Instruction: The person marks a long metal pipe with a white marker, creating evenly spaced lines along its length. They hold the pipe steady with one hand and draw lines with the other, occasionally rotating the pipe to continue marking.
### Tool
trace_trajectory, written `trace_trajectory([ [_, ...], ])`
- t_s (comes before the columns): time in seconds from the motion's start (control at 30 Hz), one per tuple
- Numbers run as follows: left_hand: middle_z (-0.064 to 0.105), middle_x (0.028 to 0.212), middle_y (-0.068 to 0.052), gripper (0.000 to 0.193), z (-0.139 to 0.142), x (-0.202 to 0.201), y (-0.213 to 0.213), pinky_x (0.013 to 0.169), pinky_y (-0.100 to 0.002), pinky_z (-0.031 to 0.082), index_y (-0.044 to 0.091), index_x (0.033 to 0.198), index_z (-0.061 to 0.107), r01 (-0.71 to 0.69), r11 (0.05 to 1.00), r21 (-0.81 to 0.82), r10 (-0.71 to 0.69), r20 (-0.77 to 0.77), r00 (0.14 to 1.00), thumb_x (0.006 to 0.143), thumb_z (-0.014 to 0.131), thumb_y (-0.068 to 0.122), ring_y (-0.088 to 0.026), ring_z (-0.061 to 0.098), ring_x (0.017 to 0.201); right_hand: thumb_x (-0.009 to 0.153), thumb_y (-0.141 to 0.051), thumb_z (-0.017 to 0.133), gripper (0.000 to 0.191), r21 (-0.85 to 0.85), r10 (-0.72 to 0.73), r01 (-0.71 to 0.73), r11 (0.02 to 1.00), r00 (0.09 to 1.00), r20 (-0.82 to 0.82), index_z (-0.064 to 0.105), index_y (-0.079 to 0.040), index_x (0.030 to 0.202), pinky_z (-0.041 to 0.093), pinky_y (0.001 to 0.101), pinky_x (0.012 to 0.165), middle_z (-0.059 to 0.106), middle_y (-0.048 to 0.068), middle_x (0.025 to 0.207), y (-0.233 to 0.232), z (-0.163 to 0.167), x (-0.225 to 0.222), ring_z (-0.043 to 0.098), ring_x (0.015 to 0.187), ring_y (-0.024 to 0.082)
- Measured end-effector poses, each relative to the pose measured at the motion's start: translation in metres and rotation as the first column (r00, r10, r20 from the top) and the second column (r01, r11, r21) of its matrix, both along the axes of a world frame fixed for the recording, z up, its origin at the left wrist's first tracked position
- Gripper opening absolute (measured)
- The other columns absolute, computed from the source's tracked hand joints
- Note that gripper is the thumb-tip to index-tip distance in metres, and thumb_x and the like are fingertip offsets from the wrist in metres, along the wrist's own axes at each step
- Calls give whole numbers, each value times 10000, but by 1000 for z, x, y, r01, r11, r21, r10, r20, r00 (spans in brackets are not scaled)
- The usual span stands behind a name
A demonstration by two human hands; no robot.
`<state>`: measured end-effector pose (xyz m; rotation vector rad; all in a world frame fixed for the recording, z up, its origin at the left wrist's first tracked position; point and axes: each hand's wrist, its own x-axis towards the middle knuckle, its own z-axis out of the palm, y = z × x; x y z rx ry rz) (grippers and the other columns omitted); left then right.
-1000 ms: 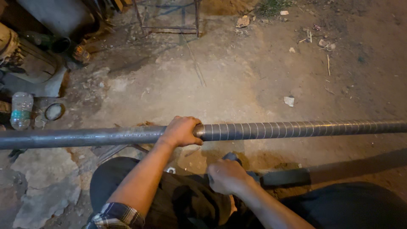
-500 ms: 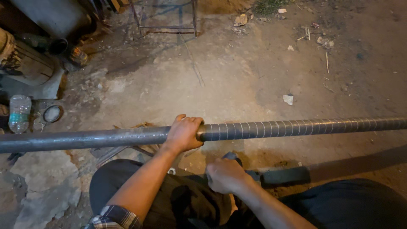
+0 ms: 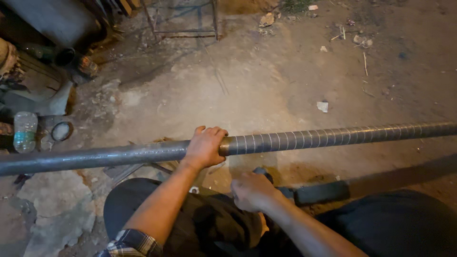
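Head view: dirt ground (image 3: 266, 81), littered; left hand (image 3: 205, 146) fingers wrap pipe (image 3: 333, 137); right hand (image 3: 252, 191) grips dark tool (image 3: 319, 192).

Both hands (image 3: 204, 147) are bare. A plaid sleeve (image 3: 131, 243), rolled above the elbow, covers the left upper arm; the right forearm is bare. Dark trousers (image 3: 381, 223) cover both legs.

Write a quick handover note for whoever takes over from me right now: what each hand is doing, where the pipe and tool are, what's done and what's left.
Left hand: grip closed over the long metal pipe, at the point where the marked stretch begins.
Right hand: closed on a dark tool held low, below the pipe and above the lap.
Pipe: lies level across the view, over the dirt ground.
Done: evenly spaced pale rings run along the pipe right of the left hand.
Left: the stretch left of the hand is bare.
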<state>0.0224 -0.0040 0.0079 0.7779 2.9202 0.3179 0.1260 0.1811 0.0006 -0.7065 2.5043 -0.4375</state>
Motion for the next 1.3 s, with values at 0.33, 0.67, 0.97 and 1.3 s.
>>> trace_trajectory([
  [0.33,689,1209,-77,688,5,-6,2,1169,-501,293,159,1239,657,5,996,-93,4,90,996,627,881,380,-252,619,1201,835,-257,664,195,66,2,-6,998,998,65,725,-130,970,553,506,865,696,165,1017,4,6,2,680,1005,370],
  [0.67,705,1170,-92,610,8,-13,2,1174,-511,307,166,1149,692,39,994,-103,-25,135,991,638,887,435,-281,620,1191,832,-280,671,244,39,52,-53,998,998,21,711,-113,1006,546,509,875,696,156,1046,8,8,3,657,1062,367],
  [0.97,690,1156,-100,668,14,-2,5,1127,-530,331,148,1176,685,10,997,-81,-6,51,999,601,892,417,-293,620,1170,815,-220,646,186,106,-32,23,994,996,83,743,-137,951,552,496,914,639,150,1295,10,16,-1,710,1001,375],
  [1.3,726,1082,-82,526,16,-5,11,1153,-492,359,163,1060,725,-16,987,-158,32,100,994,627,900,406,-280,660,1118,783,-170,683,124,-132,-235,224,966,969,-74,723,-54,766,576,488,822,166,94,1699,11,14,-12,722,841,384],
])
